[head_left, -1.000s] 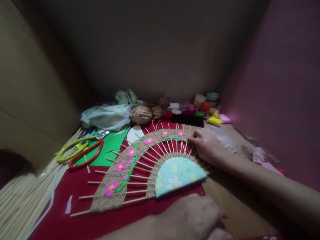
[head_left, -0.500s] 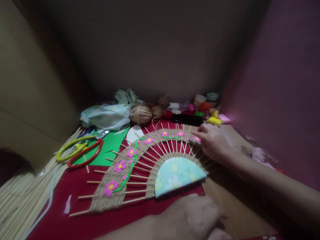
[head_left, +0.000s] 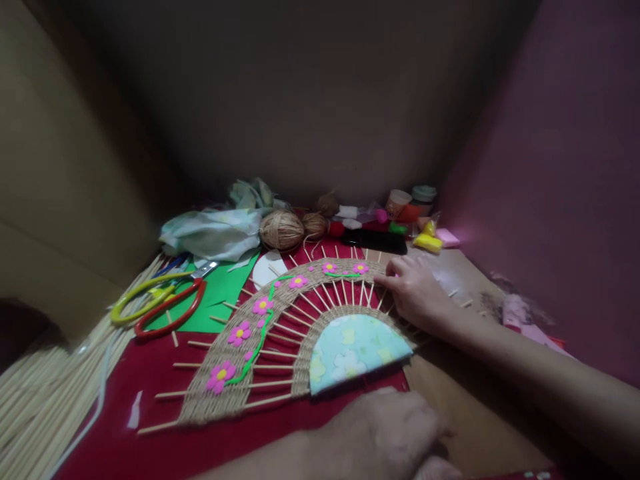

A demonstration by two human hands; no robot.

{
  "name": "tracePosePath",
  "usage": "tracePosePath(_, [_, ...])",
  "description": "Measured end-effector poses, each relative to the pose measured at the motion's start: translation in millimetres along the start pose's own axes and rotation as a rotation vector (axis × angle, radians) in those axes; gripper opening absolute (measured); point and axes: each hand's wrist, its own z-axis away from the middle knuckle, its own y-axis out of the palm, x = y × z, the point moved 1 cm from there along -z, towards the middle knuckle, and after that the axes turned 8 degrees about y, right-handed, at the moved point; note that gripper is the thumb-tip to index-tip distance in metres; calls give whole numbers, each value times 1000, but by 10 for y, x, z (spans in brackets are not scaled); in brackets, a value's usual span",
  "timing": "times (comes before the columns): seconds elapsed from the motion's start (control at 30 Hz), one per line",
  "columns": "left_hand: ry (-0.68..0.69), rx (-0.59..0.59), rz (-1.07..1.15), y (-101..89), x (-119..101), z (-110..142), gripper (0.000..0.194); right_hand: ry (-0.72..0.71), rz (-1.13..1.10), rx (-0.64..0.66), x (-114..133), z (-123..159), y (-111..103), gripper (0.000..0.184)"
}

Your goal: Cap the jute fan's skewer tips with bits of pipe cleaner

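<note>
The left hand (head_left: 385,433), nearest, has its fingers bent under; whether they grip anything cannot be told. Just beyond lies the woven fan (head_left: 215,400), spread over the red counter (head_left: 120,433) and brown board (head_left: 465,427). The right hand (head_left: 420,293) has shifted leftward along its outer band, one finger extended at the band, the others bent, again covering a pink flower seen half a second ago. Any grip there is unclear; the fan's right end is hidden, and the far bags and cups are dim.
</note>
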Motion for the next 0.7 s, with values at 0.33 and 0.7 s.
tracePosePath(0.33, [-2,-8,17,-11,-2,13,32,90,-139,-87,-23,-17,-350,32])
tracePosePath(0.7, [208,150,-116,58,-100,-21,17,-60,-621,-37,569,522,-625,29])
